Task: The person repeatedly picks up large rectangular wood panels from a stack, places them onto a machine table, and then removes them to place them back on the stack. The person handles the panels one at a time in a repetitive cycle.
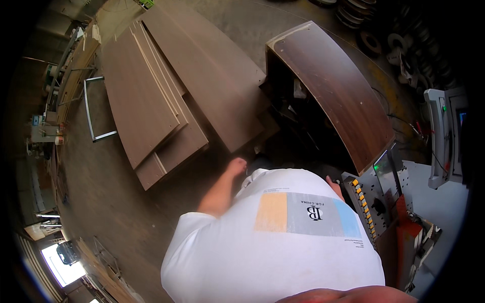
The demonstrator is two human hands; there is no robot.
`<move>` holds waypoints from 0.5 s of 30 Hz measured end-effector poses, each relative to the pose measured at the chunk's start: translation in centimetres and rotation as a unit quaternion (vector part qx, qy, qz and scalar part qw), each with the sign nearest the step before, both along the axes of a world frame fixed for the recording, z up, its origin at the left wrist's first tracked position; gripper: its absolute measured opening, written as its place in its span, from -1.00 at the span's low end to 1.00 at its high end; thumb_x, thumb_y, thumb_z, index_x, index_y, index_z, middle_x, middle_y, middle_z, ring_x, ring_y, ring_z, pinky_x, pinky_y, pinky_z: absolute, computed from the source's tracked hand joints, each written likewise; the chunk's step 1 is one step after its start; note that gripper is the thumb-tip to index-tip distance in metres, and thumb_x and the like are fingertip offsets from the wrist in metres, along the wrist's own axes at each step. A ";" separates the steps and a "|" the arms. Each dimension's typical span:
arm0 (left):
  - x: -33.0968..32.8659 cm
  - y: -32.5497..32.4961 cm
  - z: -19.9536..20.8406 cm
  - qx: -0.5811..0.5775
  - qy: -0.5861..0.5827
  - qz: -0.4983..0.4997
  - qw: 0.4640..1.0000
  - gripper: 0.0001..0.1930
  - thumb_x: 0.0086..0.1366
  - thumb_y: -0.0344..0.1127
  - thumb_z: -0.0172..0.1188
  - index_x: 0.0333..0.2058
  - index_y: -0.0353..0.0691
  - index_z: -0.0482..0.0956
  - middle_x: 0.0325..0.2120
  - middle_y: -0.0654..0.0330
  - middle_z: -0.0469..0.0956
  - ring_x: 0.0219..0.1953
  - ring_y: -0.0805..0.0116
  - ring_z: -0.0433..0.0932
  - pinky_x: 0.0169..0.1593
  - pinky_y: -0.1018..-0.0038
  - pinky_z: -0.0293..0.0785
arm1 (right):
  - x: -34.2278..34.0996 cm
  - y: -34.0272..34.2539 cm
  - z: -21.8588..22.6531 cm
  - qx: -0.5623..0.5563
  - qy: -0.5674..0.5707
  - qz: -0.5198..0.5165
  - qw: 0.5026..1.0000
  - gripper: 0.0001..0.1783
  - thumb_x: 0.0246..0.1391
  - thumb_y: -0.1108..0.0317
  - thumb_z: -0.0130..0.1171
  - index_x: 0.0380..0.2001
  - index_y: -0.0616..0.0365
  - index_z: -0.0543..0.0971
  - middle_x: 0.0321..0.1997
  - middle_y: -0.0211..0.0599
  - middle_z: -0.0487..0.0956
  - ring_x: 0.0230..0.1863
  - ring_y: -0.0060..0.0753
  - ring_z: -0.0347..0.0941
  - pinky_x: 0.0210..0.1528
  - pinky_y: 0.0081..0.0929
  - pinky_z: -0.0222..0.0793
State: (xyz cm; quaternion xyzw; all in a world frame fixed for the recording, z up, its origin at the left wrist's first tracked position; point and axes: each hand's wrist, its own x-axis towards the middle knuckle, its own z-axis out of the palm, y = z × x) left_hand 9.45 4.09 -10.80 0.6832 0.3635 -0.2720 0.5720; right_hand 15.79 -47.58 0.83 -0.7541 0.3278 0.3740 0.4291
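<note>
In the head view, the left hand (236, 165) reaches from frame centre toward the brown boards (166, 96) stacked upper left, not touching them; finger state unclear. The right hand (334, 186) is mostly hidden beside the dark cabinet (333, 91). Nothing is lifted yet.

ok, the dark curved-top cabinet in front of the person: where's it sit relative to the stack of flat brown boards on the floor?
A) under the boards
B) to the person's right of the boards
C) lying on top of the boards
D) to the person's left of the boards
B: the dark curved-top cabinet stands at the right of the head view, while the flat brown boards lie on the floor to its left.
</note>
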 end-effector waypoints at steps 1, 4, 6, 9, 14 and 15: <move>0.3 0.9 -0.5 -0.004 -0.010 0.016 1.000 -0.79 0.32 -0.27 0.13 -0.23 -0.28 0.62 -0.40 0.14 0.64 -0.38 0.37 0.60 -0.30 0.40 0.56 | 0.2 0.3 0.0 -0.041 0.010 0.007 0.999 -0.44 0.17 -0.09 0.16 -0.58 0.26 0.58 -0.54 -0.20 0.55 -0.43 -0.33 0.48 -0.36 -0.36 0.37; 2.2 3.0 -0.8 -0.002 0.021 0.002 1.000 -0.78 0.32 -0.26 0.14 -0.21 -0.29 0.61 -0.40 0.14 0.63 -0.40 0.37 0.60 -0.33 0.41 0.56 | -0.5 1.2 -0.2 -0.110 0.015 0.052 0.992 -0.46 0.15 -0.06 0.17 -0.58 0.27 0.58 -0.54 -0.17 0.56 -0.42 -0.31 0.49 -0.34 -0.34 0.38; 3.9 4.5 -0.6 -0.007 0.044 0.030 0.999 -0.78 0.34 -0.25 0.13 -0.21 -0.29 0.61 -0.41 0.16 0.63 -0.42 0.39 0.59 -0.37 0.43 0.56 | -1.7 1.8 -0.6 -0.132 0.002 0.078 0.988 -0.47 0.14 -0.04 0.18 -0.58 0.27 0.58 -0.53 -0.16 0.56 -0.41 -0.30 0.50 -0.33 -0.33 0.38; 4.4 7.4 -4.1 -0.014 0.081 0.092 0.992 -0.77 0.34 -0.20 0.13 -0.22 -0.23 0.61 -0.41 0.20 0.63 -0.51 0.46 0.55 -0.54 0.49 0.45 | -1.7 2.7 -1.5 -0.153 -0.011 0.128 0.980 -0.50 0.12 -0.02 0.18 -0.58 0.28 0.58 -0.53 -0.14 0.56 -0.40 -0.28 0.51 -0.31 -0.31 0.39; 5.8 10.8 -8.3 -0.008 0.132 0.138 0.982 -0.75 0.34 -0.17 0.11 -0.21 -0.23 0.62 -0.45 0.20 0.62 -0.54 0.46 0.54 -0.57 0.49 0.41 | -2.2 3.9 -2.0 -0.184 -0.016 0.189 0.964 -0.53 0.09 0.03 0.20 -0.57 0.29 0.58 -0.52 -0.10 0.57 -0.38 -0.24 0.53 -0.28 -0.28 0.40; 5.9 11.7 -9.9 -0.005 0.139 0.151 0.979 -0.73 0.34 -0.15 0.11 -0.21 -0.23 0.62 -0.45 0.20 0.62 -0.55 0.43 0.54 -0.57 0.46 0.42 | -2.6 4.0 -2.1 -0.188 -0.019 0.201 0.961 -0.54 0.09 0.04 0.20 -0.57 0.29 0.58 -0.52 -0.10 0.57 -0.37 -0.24 0.53 -0.27 -0.28 0.40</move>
